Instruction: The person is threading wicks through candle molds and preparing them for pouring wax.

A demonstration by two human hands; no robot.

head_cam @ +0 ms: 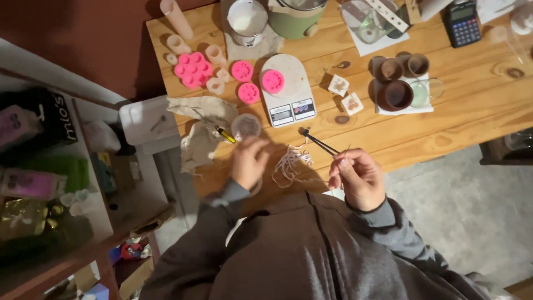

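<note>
Tweezers [320,143], pinched in the right hand [358,179], point toward white wicks [290,162] near the table's front edge, while the left hand [248,162] (fingers curled) steadies a small round mould [246,126].

Warm, dim light; perhaps motion-blurred.

Left hand [249,161] reaching forward, palm down, fingers curled (tips blurred), grey-sleeved forearm behind it, right hand [356,178] raised beside it, fingers pinched together, wrist bent inward
</note>
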